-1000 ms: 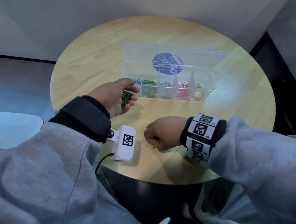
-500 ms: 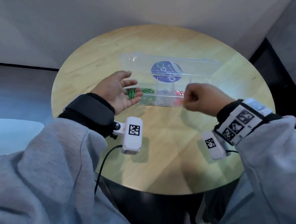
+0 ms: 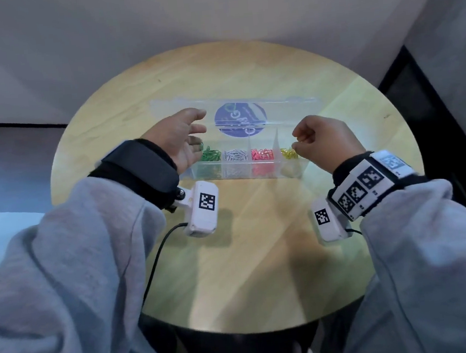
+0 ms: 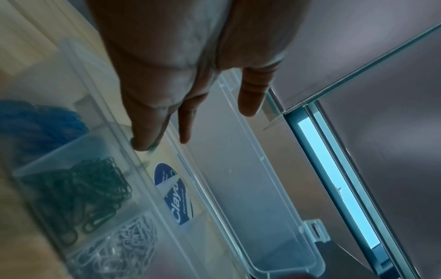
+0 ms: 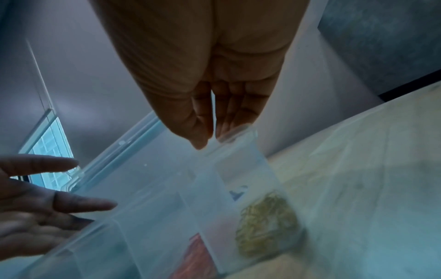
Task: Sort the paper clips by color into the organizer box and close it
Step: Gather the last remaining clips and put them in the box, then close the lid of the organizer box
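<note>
The clear organizer box (image 3: 254, 175) lies across the round table with its lid (image 3: 293, 107) open at the back. Green clips (image 3: 210, 157), white clips (image 3: 234, 155), red clips (image 3: 262, 154) and yellow clips (image 3: 289, 154) fill separate compartments. Blue clips (image 4: 43, 122) lie in the leftmost one. My left hand (image 3: 182, 135) hovers open over the box's left end, and a bit of green shows at one fingertip (image 4: 145, 145). My right hand (image 3: 319, 136) is curled above the yellow compartment. Its thumb and fingers (image 5: 203, 136) are drawn close, and no clip shows between them.
The wooden table (image 3: 262, 259) is small and round, and its front edge is close to my body. A white wrist camera (image 3: 202, 210) with a black cable hangs under the left wrist, and another (image 3: 327, 218) under the right. A wall stands just behind the table.
My right hand rose from the table's front, where it pinched a yellow clip, to above the yellow compartment. My left hand opened over the box; the green clips have left its palm.
</note>
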The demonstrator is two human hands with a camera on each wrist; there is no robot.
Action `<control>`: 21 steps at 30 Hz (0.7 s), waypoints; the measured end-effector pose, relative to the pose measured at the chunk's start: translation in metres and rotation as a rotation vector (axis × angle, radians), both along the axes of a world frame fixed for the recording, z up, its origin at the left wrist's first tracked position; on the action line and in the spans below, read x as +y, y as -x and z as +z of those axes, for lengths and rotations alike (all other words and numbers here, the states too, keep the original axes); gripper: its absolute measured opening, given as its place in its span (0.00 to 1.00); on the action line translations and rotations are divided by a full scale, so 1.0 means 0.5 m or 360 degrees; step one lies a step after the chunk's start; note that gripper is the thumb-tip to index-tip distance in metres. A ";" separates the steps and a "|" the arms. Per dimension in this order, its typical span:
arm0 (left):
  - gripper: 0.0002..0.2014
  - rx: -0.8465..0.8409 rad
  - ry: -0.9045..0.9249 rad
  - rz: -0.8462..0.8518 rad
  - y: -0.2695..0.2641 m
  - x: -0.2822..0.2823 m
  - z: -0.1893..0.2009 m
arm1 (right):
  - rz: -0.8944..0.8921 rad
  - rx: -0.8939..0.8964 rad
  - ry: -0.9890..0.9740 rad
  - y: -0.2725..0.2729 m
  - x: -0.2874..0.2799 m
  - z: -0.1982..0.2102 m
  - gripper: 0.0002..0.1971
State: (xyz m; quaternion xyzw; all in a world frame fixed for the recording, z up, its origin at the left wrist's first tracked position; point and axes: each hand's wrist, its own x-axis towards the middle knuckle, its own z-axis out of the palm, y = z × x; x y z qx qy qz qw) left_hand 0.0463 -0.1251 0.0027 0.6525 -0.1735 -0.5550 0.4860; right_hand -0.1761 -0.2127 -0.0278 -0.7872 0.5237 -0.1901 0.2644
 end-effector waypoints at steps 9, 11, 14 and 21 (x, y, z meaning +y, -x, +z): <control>0.04 -0.0674 0.0332 0.0128 -0.001 0.019 0.022 | -0.0001 -0.0197 0.0670 0.014 0.000 0.051 0.09; 0.06 -0.0921 0.0430 0.0242 -0.014 0.028 0.029 | -0.0010 -0.0238 0.0734 0.015 0.000 0.057 0.15; 0.03 -0.1227 0.0462 0.0335 -0.031 0.036 0.038 | 0.0122 -0.0104 0.0676 0.014 0.002 0.057 0.25; 0.29 -0.2073 0.0037 -0.0486 -0.029 0.037 0.020 | 0.0323 0.0389 0.0439 0.013 0.013 0.049 0.31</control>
